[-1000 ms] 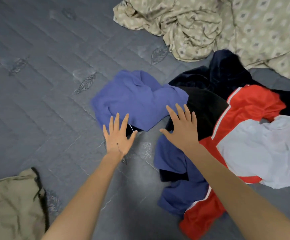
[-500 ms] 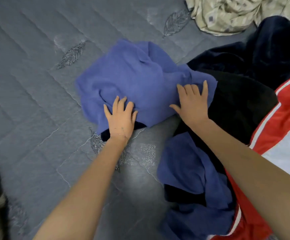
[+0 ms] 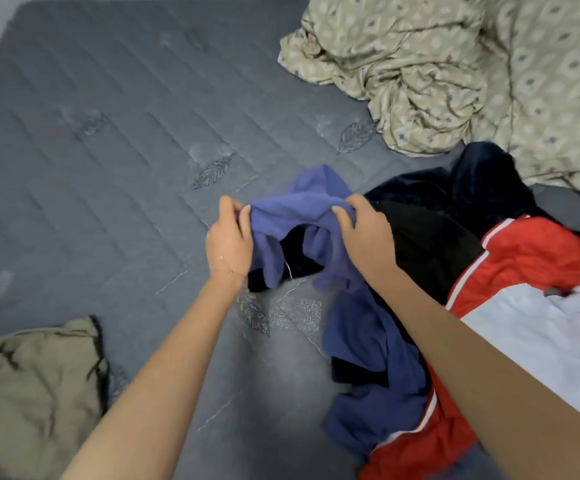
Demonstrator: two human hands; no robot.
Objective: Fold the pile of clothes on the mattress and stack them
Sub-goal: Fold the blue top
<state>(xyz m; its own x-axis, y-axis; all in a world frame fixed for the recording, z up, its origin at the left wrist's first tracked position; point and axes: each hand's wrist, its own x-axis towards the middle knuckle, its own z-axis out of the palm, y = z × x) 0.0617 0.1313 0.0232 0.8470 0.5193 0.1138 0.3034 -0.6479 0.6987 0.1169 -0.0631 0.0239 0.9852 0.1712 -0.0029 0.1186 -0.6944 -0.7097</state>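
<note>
The left hand (image 3: 227, 237) and the right hand (image 3: 364, 237) each pinch the top edge of a blue garment (image 3: 299, 209) between thumb and curled fingers. They hold it bunched just above the grey quilted mattress (image 3: 108, 133), and its lower folds hang down to touch the bed.

Just right of the hands lies the pile of clothes (image 3: 454, 258). It includes a black piece (image 3: 427, 237), a red garment with white stripes (image 3: 531, 251) and a pale one (image 3: 541, 337), all crumpled and overlapping.

Beyond, at top right, is a rumpled beige patterned sheet (image 3: 454, 64). At lower left, well apart, lies an olive cloth (image 3: 28, 386); whether it is folded cannot be told.

The task seems barely begun: the blue garment is lifted but not yet folded, no clear stack shows, and the pile is unsorted.
</note>
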